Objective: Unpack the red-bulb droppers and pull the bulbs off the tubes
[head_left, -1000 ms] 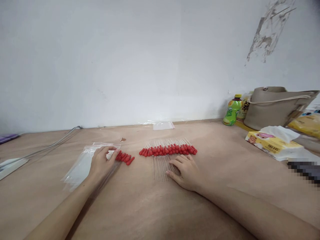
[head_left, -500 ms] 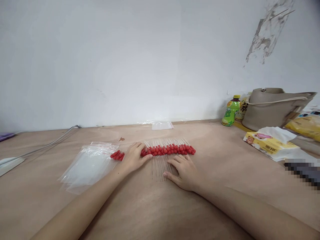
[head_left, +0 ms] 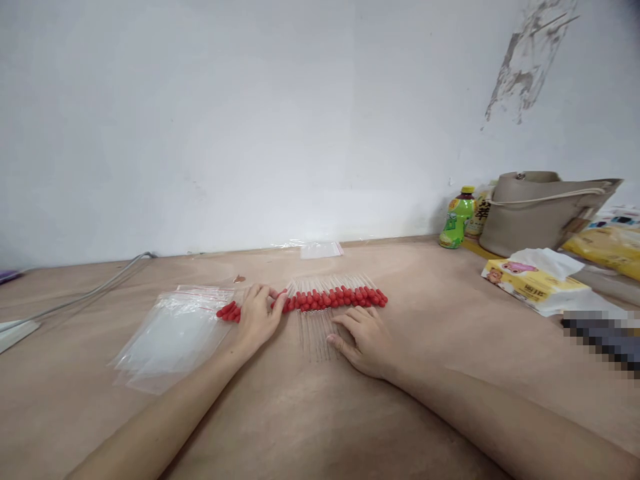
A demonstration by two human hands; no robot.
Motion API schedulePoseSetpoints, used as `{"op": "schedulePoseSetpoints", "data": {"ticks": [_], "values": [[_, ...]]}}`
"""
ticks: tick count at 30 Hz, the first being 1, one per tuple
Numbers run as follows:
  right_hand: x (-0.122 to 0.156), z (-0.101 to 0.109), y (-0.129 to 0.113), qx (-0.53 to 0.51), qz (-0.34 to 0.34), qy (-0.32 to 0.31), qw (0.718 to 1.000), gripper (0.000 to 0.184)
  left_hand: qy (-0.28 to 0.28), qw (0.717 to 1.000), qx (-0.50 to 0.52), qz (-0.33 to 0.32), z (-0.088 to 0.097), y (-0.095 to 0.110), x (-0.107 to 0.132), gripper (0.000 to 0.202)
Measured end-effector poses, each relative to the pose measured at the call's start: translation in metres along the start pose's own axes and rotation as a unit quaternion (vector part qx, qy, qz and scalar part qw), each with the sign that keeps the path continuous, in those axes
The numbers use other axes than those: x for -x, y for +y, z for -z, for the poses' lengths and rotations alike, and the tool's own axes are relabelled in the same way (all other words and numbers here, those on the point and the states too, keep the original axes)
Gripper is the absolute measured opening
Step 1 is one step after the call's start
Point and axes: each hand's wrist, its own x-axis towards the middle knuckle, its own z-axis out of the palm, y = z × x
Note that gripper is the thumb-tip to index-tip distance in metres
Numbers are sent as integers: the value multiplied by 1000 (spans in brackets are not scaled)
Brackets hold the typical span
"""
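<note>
Thin pale sticks with red bulbous ends lie side by side, their red ends (head_left: 340,298) forming a long row. Some shafts point toward the wall, and others (head_left: 313,337) point toward me. Over the left part of the row, my left hand (head_left: 260,317) has its thumb and fingers closed round a red end; the grip is partly hidden. My right hand (head_left: 367,340) rests low on the right, fingers apart, its fingertips beside the near shafts. More red ends (head_left: 229,311) stick out left of my left hand, next to clear zip bags (head_left: 170,333).
Another small clear bag (head_left: 321,250) lies by the wall. On the right stand a green drink bottle (head_left: 456,220), a grey bag (head_left: 535,217) and a yellow tissue pack (head_left: 535,283). A grey cable (head_left: 100,287) runs along the left of the brown-covered table (head_left: 280,420).
My left thumb has drawn in toward the fingers at the red ends, and that hand has shifted slightly left. My right hand stays nearly still. The view has moved a little.
</note>
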Motion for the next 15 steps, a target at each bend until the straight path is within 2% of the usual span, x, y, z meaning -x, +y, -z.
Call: {"op": "schedulePoseSetpoints", "data": {"ticks": [3, 6, 10, 13, 15], "values": [[0, -3, 2, -10, 8, 36, 999, 24, 53, 997, 12, 57, 8, -4, 10, 21], [0, -5, 6, -40, 8, 76, 996, 24, 56, 995, 36, 80, 16, -6, 24, 22], [-1, -3, 10, -65, 5, 126, 990, 41, 6, 995, 101, 21, 23, -1, 41, 19], [-2, 2, 10, -32, 47, 115, 992, 53, -41, 990, 132, -41, 26, 8, 46, 14], [-2, 5, 9, -10, 82, 94, 992, 52, -65, 985, 146, -72, 27, 14, 47, 12]]}}
